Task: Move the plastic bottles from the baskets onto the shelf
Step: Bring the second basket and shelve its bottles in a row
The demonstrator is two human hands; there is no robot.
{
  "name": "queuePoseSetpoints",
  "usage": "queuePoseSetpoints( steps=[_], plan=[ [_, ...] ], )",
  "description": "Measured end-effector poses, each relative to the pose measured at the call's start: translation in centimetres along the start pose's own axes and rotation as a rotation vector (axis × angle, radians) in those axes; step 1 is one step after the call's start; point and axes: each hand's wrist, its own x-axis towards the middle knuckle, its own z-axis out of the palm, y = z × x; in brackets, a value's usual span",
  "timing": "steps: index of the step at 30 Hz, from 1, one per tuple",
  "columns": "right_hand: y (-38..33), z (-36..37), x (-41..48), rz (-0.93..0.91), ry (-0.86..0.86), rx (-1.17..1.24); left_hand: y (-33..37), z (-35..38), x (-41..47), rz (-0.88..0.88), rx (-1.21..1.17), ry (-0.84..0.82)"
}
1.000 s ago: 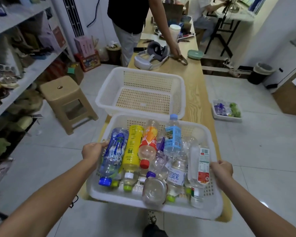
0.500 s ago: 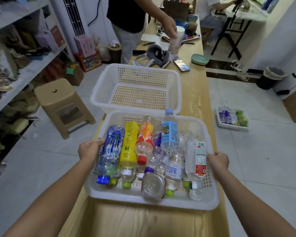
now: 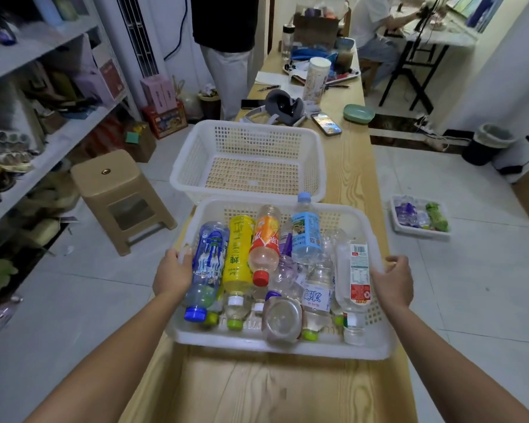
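1. The person's left hand (image 3: 173, 271) and right hand (image 3: 393, 277) are well apart, one at each side of the near basket (image 3: 287, 349).
2. The left hand grips the basket's left rim, its fingers curled over the edge just beside a blue-labelled bottle (image 3: 209, 264).
3. The right hand holds the right rim with its fingers curled; how far they reach inside cannot be told.
4. The near basket, white and perforated, sits on the wooden table (image 3: 351, 178), a little back from the table's front end.
5. The plastic bottles lie heaped inside it, most with their caps toward the person: the blue-labelled one at the left, then a yellow bottle (image 3: 237, 254), an orange bottle (image 3: 264, 239) with a red cap, a pale-blue bottle (image 3: 306, 230) with its cap pointing away, and a clear bottle (image 3: 356, 276) with a white and red label at the right.
6. A far basket (image 3: 257, 125) of the same kind stands just beyond it on the table, touching or nearly so, with no bottles in it.
7. The shelf (image 3: 58, 141) runs along the left wall, across the floor from the table, with a tan stool (image 3: 116, 184) between them.
8. Farther along the table lie a headset (image 3: 283, 106), a phone (image 3: 326, 124) and a green dish (image 3: 359, 112).
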Motion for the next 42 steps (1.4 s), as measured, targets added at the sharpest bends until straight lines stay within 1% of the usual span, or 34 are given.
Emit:
queuePoseSetpoints(
  steps=[4,7,9,11,13,15,18,20,23,25,27,28,31,33,35,37,38,42],
  plan=[
    [1.0,0.1,-3.1,-0.247,0.17,-0.124,-0.7,-0.6,-1.5,0.062,0.126,0.022],
    [2.3,0.2,-5.5,-0.489,0.262,-0.245,-1.3,-1.3,-2.1,0.199,0.216,0.019],
    [2.9,0.5,-7.5,-0.647,0.258,-0.337,-1.6,-2.1,-2.3,0.315,0.28,0.026],
    [3.1,1.3,-9.7,-0.798,0.212,-0.366,-1.7,-2.8,-2.4,0.434,0.35,0.036],
    [2.8,2.0,-11.9,-0.871,0.131,-0.339,-1.8,-3.5,-2.8,0.556,0.383,0.019],
    [2.1,2.6,-13.6,-0.862,0.044,-0.294,-1.9,-3.9,-2.9,0.67,0.388,-0.024],
    [0.8,3.2,-15.1,-0.801,-0.045,-0.257,-2.6,-4.2,-2.8,0.818,0.523,-0.137],
    [0.0,3.3,-15.3,-0.747,-0.078,-0.266,-2.8,-4.3,-2.7,0.858,0.592,-0.184],
    [-1.0,3.1,-15.4,-0.711,-0.129,-0.376,-2.5,-4.6,-2.5,0.924,0.672,-0.232],
    [-1.9,2.9,-15.2,-0.688,-0.225,-0.458,-1.9,-5.1,-2.2,0.932,0.763,-0.284],
    [-2.6,3.1,-15.0,-0.672,-0.368,-0.503,-1.4,-5.3,-2.0,0.908,0.81,-0.347],
    [-3.0,3.2,-15.1,-0.646,-0.436,-0.472,-1.2,-5.3,-2.1,0.899,0.822,-0.385],
    [-3.9,2.8,-15.4,-0.542,-0.637,-0.224,-1.3,-4.7,-2.1,0.888,0.865,-0.465],
    [-4.3,2.2,-15.6,-0.5,-0.771,-0.127,-1.3,-4.5,-2.1,0.885,0.889,-0.462],
    [-4.3,1.9,-15.6,-0.437,-0.858,-0.085,-1.3,-4.3,-2.2,0.892,0.922,-0.441],
    [-4.2,2.0,-15.7,-0.418,-0.869,-0.051,-1.0,-4.2,-2.5,0.911,0.963,-0.408],
    [-4.0,2.2,-15.9,-0.425,-0.835,-0.039,-0.8,-4.2,-2.6,0.921,0.994,-0.394],
    [-3.0,3.3,-17.1,-0.393,-0.607,0.069,-1.1,-4.2,-3.0,0.984,1.056,-0.329]
  ],
)
